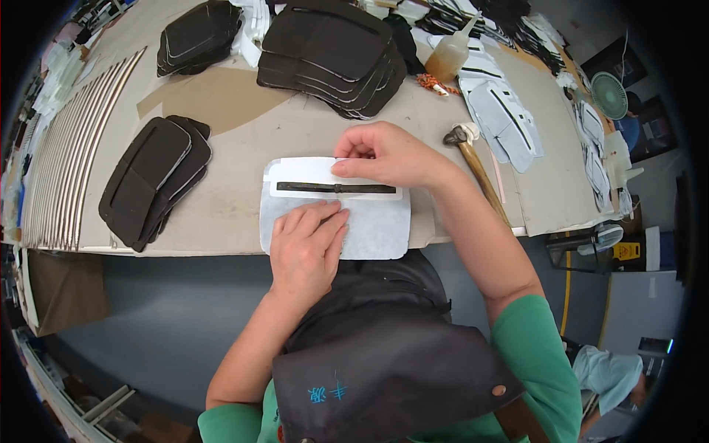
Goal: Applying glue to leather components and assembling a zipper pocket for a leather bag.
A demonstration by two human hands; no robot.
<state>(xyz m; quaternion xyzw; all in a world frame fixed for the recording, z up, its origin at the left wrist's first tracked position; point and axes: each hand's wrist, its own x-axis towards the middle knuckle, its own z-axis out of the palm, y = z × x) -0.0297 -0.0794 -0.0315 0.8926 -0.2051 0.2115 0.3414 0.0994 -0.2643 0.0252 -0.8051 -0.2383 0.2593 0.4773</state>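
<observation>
A pale grey-white fabric panel (378, 229) with rounded corners lies at the table's near edge. Across its upper part runs a dark zipper (369, 188), framed by a smooth white strip. My left hand (304, 247) rests on the panel just below the zipper, its fingers stretched out and flat. Above the zipper, my right hand (391, 156) is closed in a pinch at the panel's far edge, thumb on the white strip. The curled fingertips are partly hidden, so what lies between them shows poorly.
Stacked dark panels (155, 177) lie at left, with larger stacks (332, 55) behind. To the right are a hammer (480, 173), a glue bottle (447, 57) and more pale zippered panels (502, 122). Thin rods (81, 148) line the far left. Another person (609, 376) is at lower right.
</observation>
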